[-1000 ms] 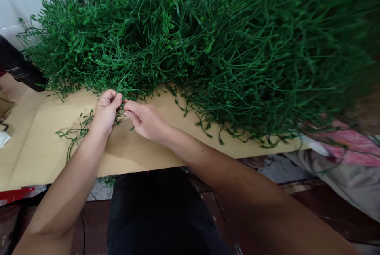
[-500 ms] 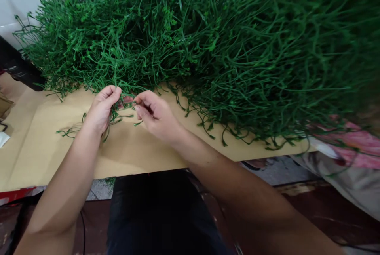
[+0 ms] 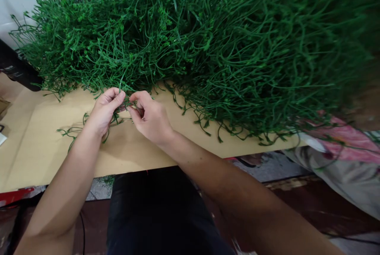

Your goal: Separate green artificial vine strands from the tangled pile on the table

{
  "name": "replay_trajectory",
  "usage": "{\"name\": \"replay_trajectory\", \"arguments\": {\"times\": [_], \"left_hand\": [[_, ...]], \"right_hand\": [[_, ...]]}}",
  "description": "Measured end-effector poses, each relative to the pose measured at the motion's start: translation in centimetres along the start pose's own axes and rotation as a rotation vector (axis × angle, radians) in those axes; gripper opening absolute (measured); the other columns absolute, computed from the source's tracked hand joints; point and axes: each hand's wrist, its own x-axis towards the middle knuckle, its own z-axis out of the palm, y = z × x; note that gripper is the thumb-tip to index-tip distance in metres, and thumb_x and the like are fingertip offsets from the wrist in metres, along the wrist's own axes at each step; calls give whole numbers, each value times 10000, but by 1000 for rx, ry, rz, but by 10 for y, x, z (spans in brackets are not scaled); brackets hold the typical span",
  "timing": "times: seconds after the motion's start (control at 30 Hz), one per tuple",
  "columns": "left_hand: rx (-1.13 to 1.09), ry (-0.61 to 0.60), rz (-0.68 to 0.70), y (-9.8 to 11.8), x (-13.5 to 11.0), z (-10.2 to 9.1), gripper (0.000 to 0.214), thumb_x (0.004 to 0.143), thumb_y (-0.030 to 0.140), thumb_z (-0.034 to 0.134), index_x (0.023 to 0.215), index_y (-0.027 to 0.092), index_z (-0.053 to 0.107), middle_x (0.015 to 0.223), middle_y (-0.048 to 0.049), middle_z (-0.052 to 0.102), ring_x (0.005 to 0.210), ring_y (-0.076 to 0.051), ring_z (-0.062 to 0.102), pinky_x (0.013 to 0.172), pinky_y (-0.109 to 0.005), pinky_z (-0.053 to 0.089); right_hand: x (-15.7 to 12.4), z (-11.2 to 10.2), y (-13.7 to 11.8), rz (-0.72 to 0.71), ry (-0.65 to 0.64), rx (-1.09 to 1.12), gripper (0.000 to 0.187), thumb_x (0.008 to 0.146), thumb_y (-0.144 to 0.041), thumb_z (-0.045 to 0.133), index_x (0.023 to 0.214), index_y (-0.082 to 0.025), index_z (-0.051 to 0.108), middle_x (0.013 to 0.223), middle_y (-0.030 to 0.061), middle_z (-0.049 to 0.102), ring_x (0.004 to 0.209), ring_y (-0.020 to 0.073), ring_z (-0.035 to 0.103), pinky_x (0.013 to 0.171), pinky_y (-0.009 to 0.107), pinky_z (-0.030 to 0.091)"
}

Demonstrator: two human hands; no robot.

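My left hand (image 3: 106, 109) is closed around several thin green artificial plant stems (image 3: 116, 118), whose ends poke out below the fingers. Close beside it, my right hand (image 3: 150, 116) pinches at the same stems, thumb and forefinger nearly together; what lies between the fingertips is partly hidden. A few loose stems (image 3: 70, 131) rest on the tan table covering (image 3: 142, 150) by my left wrist. Just beyond both hands rises a big tangled heap of green artificial stems (image 3: 166, 37) with small forked tips.
A black cylindrical object (image 3: 18, 67) leans at the far left against the heap. To the right, a person in beige trousers (image 3: 338, 179) sits near a pink cloth (image 3: 350, 138). The table's front edge runs just above my dark-clothed lap (image 3: 160, 211).
My right hand has moved slightly left, closer to my left hand. The left hand keeps its grip on the stems, and the view has shifted a little.
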Motion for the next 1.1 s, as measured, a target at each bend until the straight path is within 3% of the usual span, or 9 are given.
{"name": "replay_trajectory", "arguments": {"times": [0.13,0.33,0.7,0.77,0.87,0.93,1.0,1.1], "left_hand": [[-22,18,-10,-1,-1,0,211,706,272,685,638,168,514,598,44,481,556,-58,474,538,-162,408],[-19,15,-49,-1,-4,3,206,719,279,670,638,174,513,587,47,469,551,-63,485,548,-172,430],[-5,76,-23,-2,-1,2,205,739,273,647,622,179,506,548,52,451,478,-56,420,492,-171,396],[-5,92,-14,-2,0,2,205,743,250,638,608,178,501,537,50,463,475,-56,420,484,-169,385],[1,93,-22,-3,-1,4,212,746,218,623,587,176,488,527,43,484,478,-62,440,467,-172,370],[4,87,-47,-5,-3,7,212,742,200,618,579,175,484,517,43,479,470,-64,449,458,-175,371],[2,85,-95,-8,-3,8,203,733,187,622,585,175,484,508,47,472,455,-64,460,442,-176,373],[-26,183,-187,-9,2,5,192,754,199,601,632,189,453,501,61,483,417,-65,480,413,-173,382]], "right_hand": [[0,2,-2,77,-57,-33,178,790,-174,487,964,-148,460,622,-55,415,532,61,336,561,213,280],[4,0,-2,93,-55,-181,54,818,-205,477,839,-156,482,641,-31,441,556,77,347,567,227,269],[-3,-1,0,-153,16,-343,288,916,-348,317,752,-163,465,677,20,506,586,95,370,560,244,243],[-3,-2,-3,-111,-63,-357,281,918,-342,302,779,-158,461,691,27,500,577,97,349,557,248,230],[2,-5,-5,-71,-311,-308,215,911,-298,318,832,-149,451,704,23,480,558,90,308,550,245,211],[5,-9,-4,-98,-460,-231,176,905,-268,330,827,-150,435,690,9,451,553,84,292,550,238,211],[6,-13,-3,-120,-517,-162,174,904,-252,334,784,-155,414,669,-4,420,553,79,285,551,232,216],[-5,-15,-12,-207,-641,-31,192,893,-208,348,716,-159,402,652,-11,431,555,72,298,556,221,242]]}}
